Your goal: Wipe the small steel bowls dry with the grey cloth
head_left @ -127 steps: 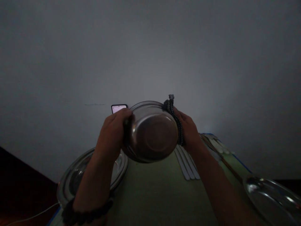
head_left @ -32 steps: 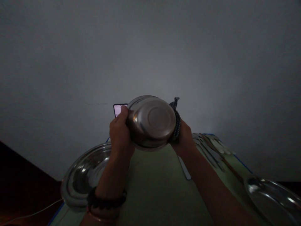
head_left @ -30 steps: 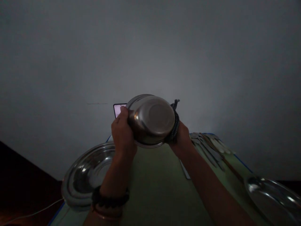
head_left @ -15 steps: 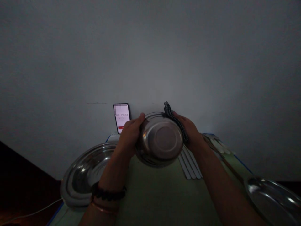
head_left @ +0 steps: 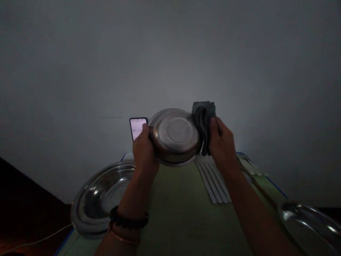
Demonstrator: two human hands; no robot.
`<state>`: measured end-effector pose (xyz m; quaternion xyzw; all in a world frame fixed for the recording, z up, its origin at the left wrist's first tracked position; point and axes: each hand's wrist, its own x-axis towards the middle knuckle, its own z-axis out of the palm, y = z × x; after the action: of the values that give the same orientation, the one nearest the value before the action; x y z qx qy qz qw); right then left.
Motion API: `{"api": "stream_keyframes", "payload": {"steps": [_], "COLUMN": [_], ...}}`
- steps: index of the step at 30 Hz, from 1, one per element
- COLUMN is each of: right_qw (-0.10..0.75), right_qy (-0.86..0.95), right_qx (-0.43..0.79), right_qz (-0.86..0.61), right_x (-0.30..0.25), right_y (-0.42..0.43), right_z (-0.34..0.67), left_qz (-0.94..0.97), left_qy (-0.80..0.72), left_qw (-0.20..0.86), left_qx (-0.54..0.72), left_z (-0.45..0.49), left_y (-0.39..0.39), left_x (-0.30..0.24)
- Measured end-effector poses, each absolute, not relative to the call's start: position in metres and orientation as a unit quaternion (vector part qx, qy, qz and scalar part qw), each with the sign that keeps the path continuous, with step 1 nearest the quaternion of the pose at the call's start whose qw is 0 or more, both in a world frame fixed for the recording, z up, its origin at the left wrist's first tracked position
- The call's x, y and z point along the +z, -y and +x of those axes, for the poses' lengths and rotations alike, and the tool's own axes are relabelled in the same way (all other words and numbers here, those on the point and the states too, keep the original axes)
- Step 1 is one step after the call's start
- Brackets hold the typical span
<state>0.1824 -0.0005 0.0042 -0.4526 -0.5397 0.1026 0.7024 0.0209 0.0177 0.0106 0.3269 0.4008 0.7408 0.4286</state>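
Observation:
A steel bowl is held up above the table, its base turned toward me. My left hand grips the bowl's left rim, thumb on top. On the other side my right hand is closed on a dark grey cloth, which is bunched against the bowl's right edge. The bowl's inside faces away and is hidden. Below the right hand lie several flat light-coloured utensil handles side by side; their far ends are partly covered.
A wide steel basin stands at the left. A phone leans on the wall behind my left hand, showing a timer. At the right are a shiny steel dish and several pale-handled utensils. A white cable runs off lower left.
The bowl has risen and shifted slightly left with my left hand. My right hand has moved up and right, and the cloth now shows more of its folded face.

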Motion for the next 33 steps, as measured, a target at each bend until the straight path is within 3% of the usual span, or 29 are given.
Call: {"api": "stream_keyframes", "payload": {"steps": [4,6,9,14,19,23,28,33], "right_qw": [0.726,0.696,0.570,0.475,0.518,0.606,0.689,0.673], "right_qy": [0.516,0.562,0.702,0.771,0.736,0.682,0.584,0.599], "right_qx": [0.026,0.036,0.094,-0.027,-0.081,-0.024,0.091,0.173], "right_qz": [-0.454,-0.445,-0.416,-0.423,-0.429,-0.408,-0.419,-0.398], "right_x": [0.011,0.007,-0.009,-0.031,-0.023,-0.014,-0.023,-0.041], "right_y": [0.005,0.005,0.004,0.003,0.003,0.001,-0.011,-0.014], "right_z": [0.194,0.187,0.162,0.126,0.137,0.156,0.160,0.134], "left_qz": [0.302,0.312,0.333,0.347,0.451,0.519,0.424,0.343], "left_qy": [-0.374,-0.347,-0.319,-0.374,-0.365,-0.349,-0.324,-0.182], "left_qw": [0.582,0.619,0.628,0.587,0.526,0.524,0.567,0.585], "left_qx": [0.656,0.632,0.627,0.629,0.622,0.578,0.627,0.713], "left_z": [0.025,0.028,0.030,0.027,0.029,0.032,0.031,0.028], "left_y": [-0.021,-0.021,-0.021,-0.018,-0.002,0.006,-0.004,-0.015], "left_x": [0.005,0.001,-0.001,0.007,0.015,0.012,0.011,0.011]}}
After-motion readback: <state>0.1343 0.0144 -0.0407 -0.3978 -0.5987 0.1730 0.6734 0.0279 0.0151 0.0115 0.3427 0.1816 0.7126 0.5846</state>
